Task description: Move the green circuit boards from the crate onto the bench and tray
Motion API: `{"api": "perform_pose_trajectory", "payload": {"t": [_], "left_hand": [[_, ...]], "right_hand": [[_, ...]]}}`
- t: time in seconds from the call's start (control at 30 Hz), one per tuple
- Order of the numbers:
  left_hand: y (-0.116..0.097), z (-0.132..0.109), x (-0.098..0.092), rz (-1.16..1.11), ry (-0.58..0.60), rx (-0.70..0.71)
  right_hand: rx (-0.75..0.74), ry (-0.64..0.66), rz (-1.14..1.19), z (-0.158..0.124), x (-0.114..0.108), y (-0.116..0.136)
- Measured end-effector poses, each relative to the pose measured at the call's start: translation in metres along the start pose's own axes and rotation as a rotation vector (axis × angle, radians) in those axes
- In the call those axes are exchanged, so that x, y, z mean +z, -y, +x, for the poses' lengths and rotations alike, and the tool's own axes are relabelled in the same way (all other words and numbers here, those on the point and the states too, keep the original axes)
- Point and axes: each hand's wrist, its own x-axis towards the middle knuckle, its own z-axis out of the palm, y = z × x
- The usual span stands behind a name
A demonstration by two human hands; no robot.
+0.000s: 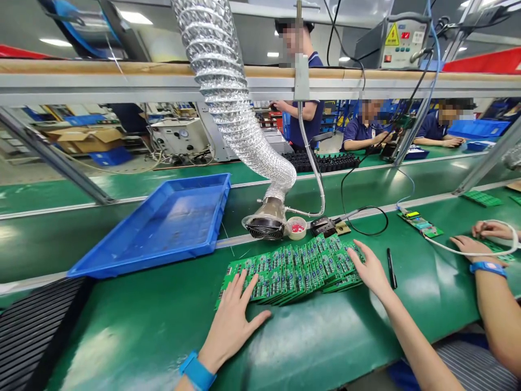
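A fanned stack of green circuit boards (291,271) lies on the green bench mat (122,331) in front of me. My left hand (230,326) rests flat on the stack's left end, fingers spread. My right hand (370,269) touches the stack's right end with its fingertips, fingers apart. Neither hand grips anything that I can see. A black pen (391,268) lies on the mat just right of my right hand.
A blue plastic tray (146,222) sits left of the boards. Behind them are a fume extractor nozzle (266,220) on a silver duct, a small white cup (297,228) and a soldering iron stand (325,226). At right, a co-worker's hands (480,239) hold a white cable.
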Motion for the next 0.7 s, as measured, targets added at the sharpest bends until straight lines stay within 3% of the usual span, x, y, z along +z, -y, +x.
{"api": "perform_pose_trajectory", "payload": {"t": [0.2,0.37,0.43,0.57,0.7], "left_hand": [[0.001,0.008,0.011,0.089,-0.066,0.024],[-0.004,0.022,-0.007,0.102,-0.137,0.138],[-0.018,0.035,-0.016,0.061,-0.129,0.236],[-0.063,0.067,-0.027,-0.054,-0.004,0.427],[-0.102,0.094,-0.031,-0.113,0.116,0.477]], "right_hand": [[0.033,0.051,0.082,0.019,0.007,0.003],[0.148,0.006,-0.047,0.025,0.007,-0.001],[0.189,0.009,-0.096,0.025,0.004,-0.004],[0.259,0.069,-0.18,0.022,-0.003,-0.004],[0.29,0.111,-0.211,0.026,-0.004,-0.004]]}}
